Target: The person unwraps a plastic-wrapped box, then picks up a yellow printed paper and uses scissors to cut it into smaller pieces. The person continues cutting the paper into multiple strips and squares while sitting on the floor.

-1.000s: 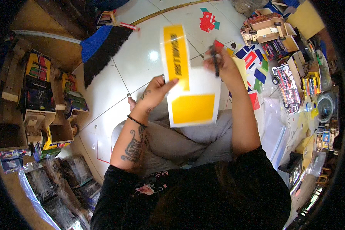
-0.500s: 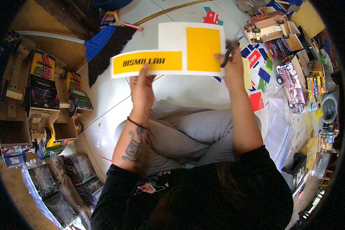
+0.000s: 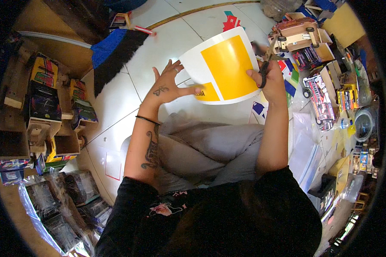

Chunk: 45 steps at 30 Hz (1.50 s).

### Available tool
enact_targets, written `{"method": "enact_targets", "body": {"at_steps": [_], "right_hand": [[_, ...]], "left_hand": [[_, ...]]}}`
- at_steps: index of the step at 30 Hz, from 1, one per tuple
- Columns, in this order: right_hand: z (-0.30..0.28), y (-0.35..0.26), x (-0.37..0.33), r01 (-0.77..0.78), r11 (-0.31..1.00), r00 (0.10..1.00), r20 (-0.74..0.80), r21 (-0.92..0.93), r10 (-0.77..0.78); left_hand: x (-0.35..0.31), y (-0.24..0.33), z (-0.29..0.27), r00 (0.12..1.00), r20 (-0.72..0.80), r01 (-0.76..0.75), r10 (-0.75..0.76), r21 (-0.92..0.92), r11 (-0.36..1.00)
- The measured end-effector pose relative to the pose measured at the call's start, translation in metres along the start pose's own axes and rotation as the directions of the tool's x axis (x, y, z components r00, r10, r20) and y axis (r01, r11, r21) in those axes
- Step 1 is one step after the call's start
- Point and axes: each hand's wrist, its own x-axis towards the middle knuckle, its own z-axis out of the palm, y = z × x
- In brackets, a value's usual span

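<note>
A yellow-and-white sticker sheet (image 3: 229,64) with dark lettering on its lower strip curls up in front of me. My right hand (image 3: 271,83) pinches the sheet's right edge between thumb and fingers. The same hand also carries a pair of scissors (image 3: 264,76) with dark handles, the blades pointing away from me. On the other side, my left hand (image 3: 165,88) is open with its fingers spread. Its thumb tip lies at the lettered strip's curled end; whether it presses on it I cannot tell.
Wooden toy trucks (image 3: 319,100) and coloured sticker scraps (image 3: 289,88) lie at the right. Truck bodies (image 3: 47,100) and plastic-wrapped dark packs (image 3: 62,210) stand at the left. A blue-and-black broom head (image 3: 116,58) rests on the tiled floor, with red scraps (image 3: 230,21) at the far side.
My left hand has let go of the lettered strip and spread its fingers. The sheet, flat before, has swung and curled in my right hand, which has moved slightly right and nearer.
</note>
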Motion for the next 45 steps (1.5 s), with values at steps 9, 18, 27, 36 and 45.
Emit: {"method": "enact_targets", "body": {"at_steps": [9,18,27,36,45], "right_hand": [[0.002,0.02,0.005,-0.016,1.0,0.991,-0.136,0.014,0.018],[0.015,0.037,0.005,-0.088,0.912,0.944,-0.325,-0.4,-0.052],[0.082,0.03,-0.028,-0.327,0.841,0.714,0.471,-0.431,0.519],[0.085,0.02,-0.03,-0.326,0.822,0.749,0.403,-0.467,0.526],[0.086,0.014,-0.029,-0.337,0.821,0.764,0.377,-0.46,0.524]], "left_hand": [[-0.013,-0.013,0.003,0.962,0.265,0.227,-0.072,-0.62,0.751],[-0.021,-0.022,-0.033,0.917,-0.366,-0.108,-0.159,-0.611,0.784],[-0.038,-0.034,-0.07,0.787,-0.56,-0.165,-0.258,-0.595,0.787],[-0.041,-0.007,-0.06,0.893,-0.432,-0.117,-0.123,-0.488,0.865],[-0.042,-0.009,-0.06,0.914,-0.395,-0.11,-0.091,-0.458,0.882]]}}
